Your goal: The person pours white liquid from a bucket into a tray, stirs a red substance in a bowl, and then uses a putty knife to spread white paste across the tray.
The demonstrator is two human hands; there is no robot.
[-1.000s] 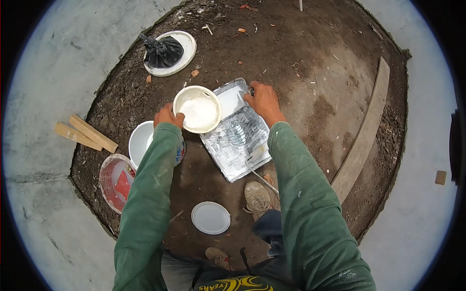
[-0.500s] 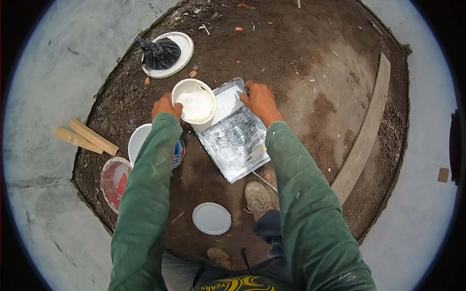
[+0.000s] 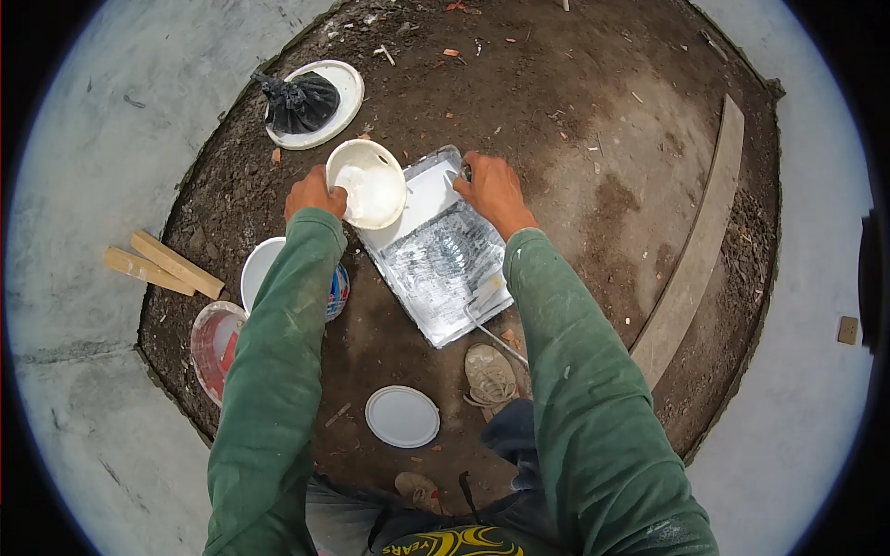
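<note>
Nearest, below the wearer's dark, yellow-printed shirt [image 3: 454, 542], a scuffed beige lace-up shoe [image 3: 489, 375] stands on bare soil, with a smooth pale grey round plastic lid [image 3: 402, 417] lying flat to its left. Long green fabric sleeves [image 3: 593, 371], creased and spotted with pale marks, reach forward on both sides. Beside the left sleeve are a red, white-smeared round tub [image 3: 215, 343] and a glossy white plastic bucket [image 3: 261, 269], both partly covered by the arm.

Between the forearms lies a shallow rectangular paint tray [image 3: 436, 278], its surface streaked white over dark grey, with smooth white paint toward the far end; a thin bent pale rod [image 3: 496, 335] crosses its near edge. The hands are apart. The left hand [image 3: 313, 195] is clamped on the rim of a cream round plastic bowl [image 3: 369, 185], whitish inside, tilted over the tray's far left side. The right hand [image 3: 496, 192] curls at the tray's far right edge, around a small dark piece; its exact hold cannot be told.

Two rough-sawn wooden offcuts [image 3: 176, 264] lie leftward, a long weathered plank [image 3: 695, 241] rightward. Farther off, a knotted, crinkled black plastic bag [image 3: 298, 102] sits on a white round lid [image 3: 348, 97].
</note>
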